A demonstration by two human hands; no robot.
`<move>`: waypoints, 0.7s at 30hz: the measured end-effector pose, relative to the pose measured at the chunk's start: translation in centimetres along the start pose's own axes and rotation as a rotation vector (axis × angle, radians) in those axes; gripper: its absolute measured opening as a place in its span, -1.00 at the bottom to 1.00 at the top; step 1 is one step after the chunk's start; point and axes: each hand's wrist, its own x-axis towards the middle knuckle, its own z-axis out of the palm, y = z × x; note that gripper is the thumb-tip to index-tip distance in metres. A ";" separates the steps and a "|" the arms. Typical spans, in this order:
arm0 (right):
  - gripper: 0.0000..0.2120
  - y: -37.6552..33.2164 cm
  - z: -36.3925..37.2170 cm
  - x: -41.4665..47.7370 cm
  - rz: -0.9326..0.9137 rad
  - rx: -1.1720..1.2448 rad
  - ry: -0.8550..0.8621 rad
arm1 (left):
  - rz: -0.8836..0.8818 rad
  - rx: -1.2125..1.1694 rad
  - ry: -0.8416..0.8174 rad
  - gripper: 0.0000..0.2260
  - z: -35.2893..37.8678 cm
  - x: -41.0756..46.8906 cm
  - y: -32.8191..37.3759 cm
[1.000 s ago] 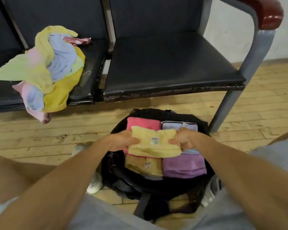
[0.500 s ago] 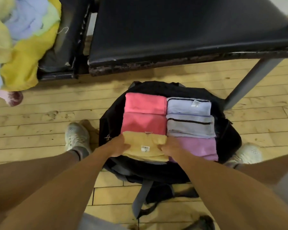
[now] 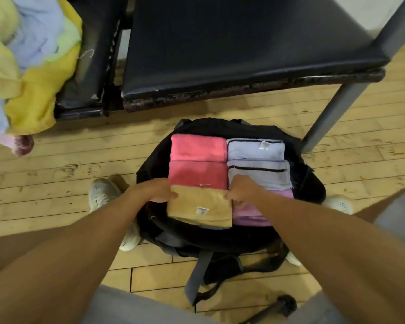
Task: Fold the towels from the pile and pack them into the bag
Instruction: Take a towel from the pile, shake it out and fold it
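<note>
A person is leaning over a round black fabric bag (image 3: 150, 169) that is lying open on a pale wooden plank floor (image 3: 56, 183). Six folded towels are sitting inside it, in two columns of three.

The left column is holding two coral-pink folded towels (image 3: 198, 147) at the far end and one folded mustard-yellow terry towel (image 3: 199, 206) nearest the person. The right column is holding two pale lilac folded towels with black stripes (image 3: 255, 149) and one purple folded towel (image 3: 248, 217) nearest.

The left hand (image 3: 160, 191) is gripping the mustard towel's left edge, thumb on top. The right hand (image 3: 241, 191) is curling its fingers over the right edge, where it is meeting the purple towel.

The two columns are touching, and a band of black bag rim is showing on the left, far and right sides. Open floor is lying between the bag and the worn front edges of two black padded chair seats (image 3: 243, 43). A grey metal chair leg (image 3: 332, 115) is standing just beside the bag's far right rim. One loose pile of unfolded yellow, lilac and green towels (image 3: 33, 54) is spilling over the left seat's front edge.
</note>
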 end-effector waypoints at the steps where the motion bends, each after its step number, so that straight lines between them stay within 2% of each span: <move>1: -0.85 -0.6 -1.5 -0.6 -0.005 -0.043 -0.021 | 0.007 -0.027 -0.015 -0.78 -1.0 -0.7 0.2; 4: -0.86 -2.4 -5.6 -2.0 -0.077 -0.091 -0.076 | 0.069 -0.125 -0.035 -0.77 -4.7 -4.0 1.0; 6: -0.82 -4.0 -8.0 -3.6 -0.131 0.015 -0.104 | 0.144 -0.169 -0.008 -0.73 -7.4 -6.6 1.5; 9: -0.92 -7.3 -11.4 -6.4 -0.287 0.159 -0.033 | 0.251 -0.232 0.069 -0.74 -11.1 -10.9 2.2; 12: -0.91 -11.3 -14.6 -8.4 -0.432 0.259 0.064 | 0.363 -0.403 0.218 -0.76 -14.8 -14.0 2.4; 15: -0.90 -15.4 -17.2 -9.5 -0.555 0.358 0.228 | 0.453 -0.540 0.434 -0.81 -18.2 -15.7 2.0; 18: -0.90 -19.3 -18.7 -9.3 -0.645 0.427 0.361 | 0.431 -0.564 0.638 -0.85 -21.0 -15.9 0.3; 21: -0.92 -22.5 -18.8 -7.9 -0.688 0.445 0.411 | 0.364 -0.577 0.804 -0.84 -22.9 -15.5 -2.4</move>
